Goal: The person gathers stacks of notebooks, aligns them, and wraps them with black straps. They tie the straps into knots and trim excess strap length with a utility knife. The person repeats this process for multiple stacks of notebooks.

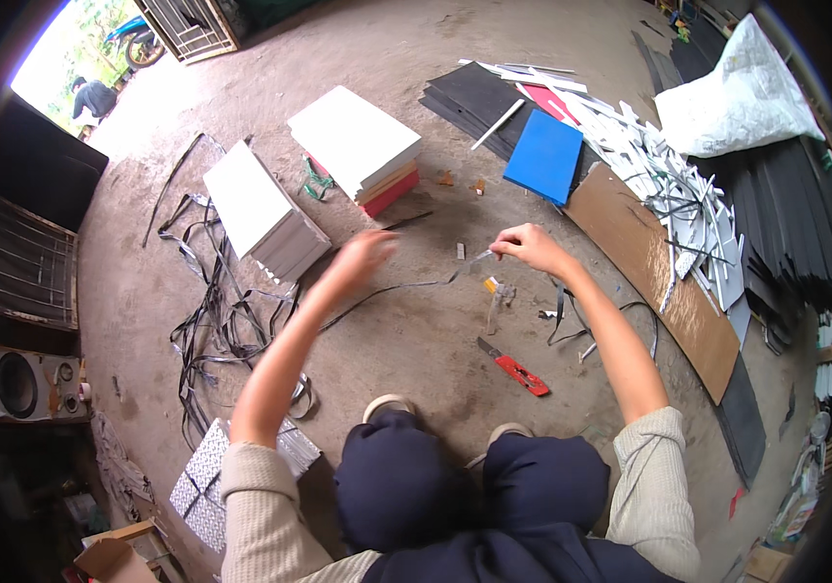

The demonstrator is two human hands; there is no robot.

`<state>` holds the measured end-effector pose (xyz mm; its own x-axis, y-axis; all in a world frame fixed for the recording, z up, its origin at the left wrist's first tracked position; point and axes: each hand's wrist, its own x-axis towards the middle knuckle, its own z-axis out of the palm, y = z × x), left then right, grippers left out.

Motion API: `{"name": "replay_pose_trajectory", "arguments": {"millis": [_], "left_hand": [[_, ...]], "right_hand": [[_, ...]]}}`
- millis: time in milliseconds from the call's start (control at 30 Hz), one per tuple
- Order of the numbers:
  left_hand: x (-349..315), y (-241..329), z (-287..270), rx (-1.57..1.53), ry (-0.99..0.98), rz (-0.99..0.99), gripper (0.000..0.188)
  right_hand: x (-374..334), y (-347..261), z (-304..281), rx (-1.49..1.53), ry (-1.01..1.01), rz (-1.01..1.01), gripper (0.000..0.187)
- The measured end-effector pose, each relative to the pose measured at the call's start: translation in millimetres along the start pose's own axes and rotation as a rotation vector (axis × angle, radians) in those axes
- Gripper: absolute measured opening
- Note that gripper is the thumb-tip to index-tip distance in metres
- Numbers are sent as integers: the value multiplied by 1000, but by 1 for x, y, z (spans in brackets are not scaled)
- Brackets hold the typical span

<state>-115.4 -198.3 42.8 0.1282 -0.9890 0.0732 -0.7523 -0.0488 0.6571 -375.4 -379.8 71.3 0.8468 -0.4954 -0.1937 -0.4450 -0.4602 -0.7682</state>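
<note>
My right hand [530, 248] pinches the end of a thin dark strap [406, 285] between thumb and fingers. From there the strap runs loosely left across the floor, passing below my left hand [363, 260]. That hand is raised near the stacked boards and smeared by motion, so its fingers are unclear. A stack of white-topped boards [256, 199] stands left of it. Behind lies another stack of white boards [353, 136] with brown and red layers underneath. A red utility knife [521, 375], blade out, rests before my knees. Near it lies a crumpled clear piece with orange [499, 289].
Tangled dark straps [217, 301] cover the floor at left, above a strapped patterned bundle [204, 486]. At right lie a blue board [544, 155], a brown sheet [654, 277], white offcuts [669, 185] and a white sack [742, 97]. A speaker [27, 382] stands far left; a person [95, 96] is outside.
</note>
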Motion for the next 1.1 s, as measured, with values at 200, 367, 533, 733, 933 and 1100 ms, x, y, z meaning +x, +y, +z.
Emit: {"name": "replay_pose_trajectory", "arguments": {"millis": [200, 367, 533, 733, 933, 1100], "left_hand": [[24, 28, 11, -564, -209, -86, 33], [-11, -42, -38, -341, 231, -132, 32], [-48, -108, -61, -69, 531, -166, 21], [-89, -100, -64, 307, 305, -166, 16], [-102, -108, -52, 523, 328, -295, 13], [-118, -119, -33, 760, -21, -418, 26]], "right_hand": [[51, -53, 31, 6, -33, 6, 28], [56, -68, 16, 48, -127, 196, 28], [40, -37, -1, -29, -62, 298, 27], [-30, 35, -74, -384, 136, 348, 27], [-79, 110, -148, -66, 558, 249, 14], [-38, 107, -78, -74, 413, 78, 18]]}}
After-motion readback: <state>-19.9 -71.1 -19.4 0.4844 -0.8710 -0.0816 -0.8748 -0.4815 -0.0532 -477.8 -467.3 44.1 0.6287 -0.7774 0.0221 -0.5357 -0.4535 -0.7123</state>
